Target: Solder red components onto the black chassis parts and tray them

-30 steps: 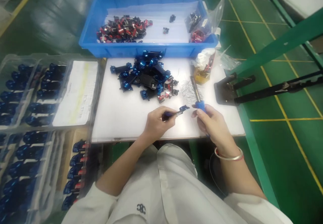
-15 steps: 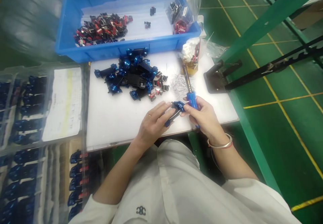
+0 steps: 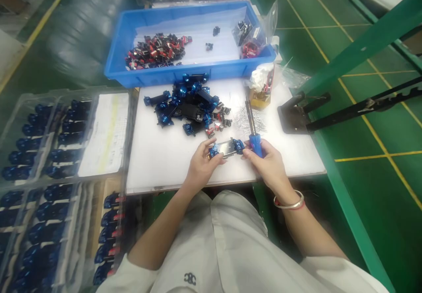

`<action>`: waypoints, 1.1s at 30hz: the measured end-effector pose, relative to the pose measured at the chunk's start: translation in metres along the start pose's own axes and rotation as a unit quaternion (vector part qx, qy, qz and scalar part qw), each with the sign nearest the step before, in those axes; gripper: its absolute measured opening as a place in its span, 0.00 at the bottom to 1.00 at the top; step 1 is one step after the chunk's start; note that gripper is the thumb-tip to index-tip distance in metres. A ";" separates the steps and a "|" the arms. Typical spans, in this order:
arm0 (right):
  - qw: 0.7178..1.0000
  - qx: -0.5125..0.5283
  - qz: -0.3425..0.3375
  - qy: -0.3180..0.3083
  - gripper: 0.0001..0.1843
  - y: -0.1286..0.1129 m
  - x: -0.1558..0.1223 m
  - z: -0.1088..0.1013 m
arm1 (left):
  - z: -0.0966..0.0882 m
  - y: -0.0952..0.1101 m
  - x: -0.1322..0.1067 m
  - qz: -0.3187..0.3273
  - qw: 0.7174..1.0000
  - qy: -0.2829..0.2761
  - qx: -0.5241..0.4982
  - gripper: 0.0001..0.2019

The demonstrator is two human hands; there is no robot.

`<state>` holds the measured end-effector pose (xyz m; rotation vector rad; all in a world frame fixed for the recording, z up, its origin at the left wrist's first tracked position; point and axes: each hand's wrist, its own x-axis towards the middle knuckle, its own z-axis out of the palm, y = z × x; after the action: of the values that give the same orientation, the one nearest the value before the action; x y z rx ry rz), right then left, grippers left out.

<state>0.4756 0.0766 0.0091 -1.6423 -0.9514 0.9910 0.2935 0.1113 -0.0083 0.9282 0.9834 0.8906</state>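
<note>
Between my hands is a blue part with a flat, shiny metal middle (image 3: 225, 148), level just above the white tabletop (image 3: 171, 165). My left hand (image 3: 201, 163) grips its left end between thumb and fingers. My right hand (image 3: 268, 161) is closed around the blue handle of a tool with a long metal shaft (image 3: 255, 141), which points away from me. The right thumb and fingertips also touch the part's right end. Beyond them lies a heap of similar blue and black parts (image 3: 189, 108), with small red and black pieces (image 3: 219, 123) and thin metal pins (image 3: 242, 119) beside it.
A blue bin (image 3: 158, 75) with red and black pieces stands behind the heap. A small yellowish box (image 3: 260, 99) stands at the back right. Clear trays (image 3: 42, 183) of blue parts and a paper sheet (image 3: 102, 139) are at the left. A green frame post (image 3: 343, 196) borders the right side.
The part has been turned so its shiny flat side faces up. My left hand has shifted from over it to its left end. The camera view has shifted.
</note>
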 end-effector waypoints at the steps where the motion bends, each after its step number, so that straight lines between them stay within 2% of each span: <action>1: 0.999 -0.030 -0.010 0.009 0.20 0.001 0.003 0.000 | -0.002 0.003 -0.001 -0.001 1.000 0.011 0.000 0.31; 5: 0.992 -0.116 -0.041 0.026 0.16 0.000 0.018 0.006 | -0.020 0.011 -0.009 0.001 0.998 0.056 0.015 0.29; 11: 0.979 -0.184 -0.087 -0.014 0.12 -0.012 0.045 0.034 | -0.050 0.004 -0.018 0.040 0.993 0.101 0.044 0.28; 15: 0.966 -0.216 -0.133 -0.045 0.07 -0.017 0.058 0.053 | -0.054 0.004 -0.026 0.038 0.992 0.102 0.057 0.26; 19: 0.963 -0.219 -0.133 -0.079 0.07 -0.018 0.066 0.063 | -0.051 0.011 -0.033 0.032 0.994 0.093 0.056 0.24; 21: 0.964 -0.221 -0.126 -0.079 0.07 -0.019 0.067 0.059 | -0.050 0.013 -0.034 0.033 0.994 0.090 0.051 0.24; 24: 0.962 -0.231 -0.120 -0.089 0.10 -0.019 0.063 0.039 | -0.052 0.013 -0.035 0.033 0.994 0.093 0.041 0.25; 29: 0.945 -0.258 -0.100 -0.172 0.13 -0.013 0.044 -0.006 | -0.055 0.006 -0.031 0.016 0.996 0.078 0.029 0.27; 33: 0.934 -0.283 -0.084 -0.203 0.15 -0.008 0.031 -0.018 | -0.048 0.006 -0.027 -0.025 0.998 0.054 0.023 0.28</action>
<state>0.5024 0.1012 0.0149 -1.8027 -1.7571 1.0136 0.2398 0.0992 -0.0083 0.8983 1.1197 0.8866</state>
